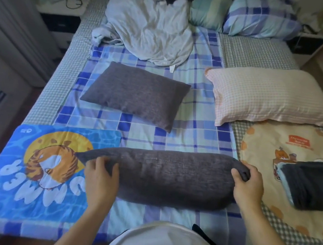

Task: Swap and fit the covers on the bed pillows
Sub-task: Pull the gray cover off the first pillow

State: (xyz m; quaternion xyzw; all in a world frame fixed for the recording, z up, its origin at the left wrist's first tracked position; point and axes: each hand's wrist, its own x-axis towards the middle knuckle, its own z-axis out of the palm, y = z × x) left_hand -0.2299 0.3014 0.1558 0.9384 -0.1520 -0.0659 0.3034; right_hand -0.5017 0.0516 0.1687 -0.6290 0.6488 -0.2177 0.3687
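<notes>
A dark grey pillow [170, 175] lies across the near part of the bed. My left hand [101, 178] grips its left end and my right hand [247, 184] grips its right corner. A second dark grey pillow [137, 93] lies further up the bed. To the right rests a pink checked pillow [268, 96]. A flat blue cover with a tiger print [30, 168] lies at the near left. At the near right lies a flat cream cover with a cartoon print [274, 147].
A crumpled pale blanket [151, 28] is heaped at the head of the bed beside blue plaid pillows [263, 17]. A folded dark cloth [314, 184] sits on the cream cover. Bedside tables [58, 10] stand at both sides. The plaid sheet [195, 116] covers the middle.
</notes>
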